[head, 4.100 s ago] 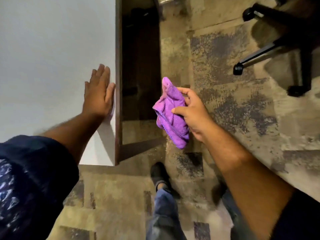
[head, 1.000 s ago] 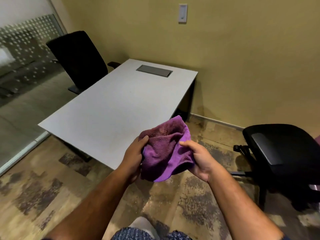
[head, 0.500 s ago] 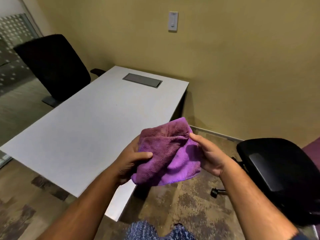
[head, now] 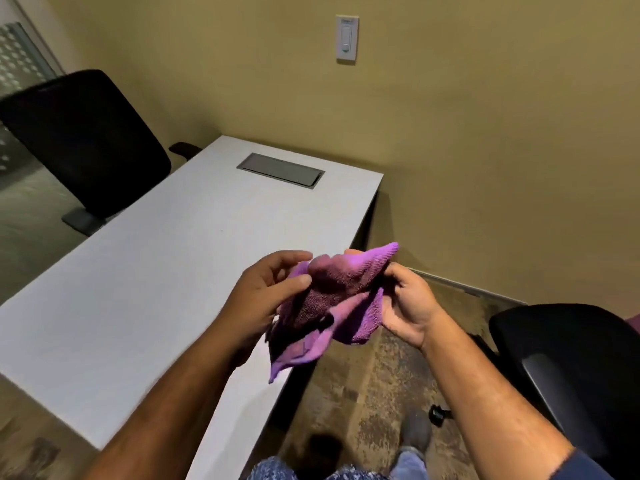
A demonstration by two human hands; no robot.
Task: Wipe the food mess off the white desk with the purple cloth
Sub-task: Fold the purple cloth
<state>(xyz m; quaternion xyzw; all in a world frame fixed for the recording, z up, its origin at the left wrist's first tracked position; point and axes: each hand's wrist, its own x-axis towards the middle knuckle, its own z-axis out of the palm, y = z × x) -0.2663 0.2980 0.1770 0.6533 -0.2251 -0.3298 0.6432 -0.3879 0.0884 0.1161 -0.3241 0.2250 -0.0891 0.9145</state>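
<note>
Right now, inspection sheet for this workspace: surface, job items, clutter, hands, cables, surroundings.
Surface: white desk shows no food mess; one tiny dark speck mid-top.
Job's things: purple cloth bunched, held in the air over the desk's near right corner.
Clutter: nothing seen.
Grippers: left hand and right hand both grip the cloth.
Cables: nothing seen; grey hatch set in the desktop, closed.
Surroundings: black chair behind desk, second chair right, wall switch.

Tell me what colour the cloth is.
Purple, the cloth shows clearly in the head view.
</note>
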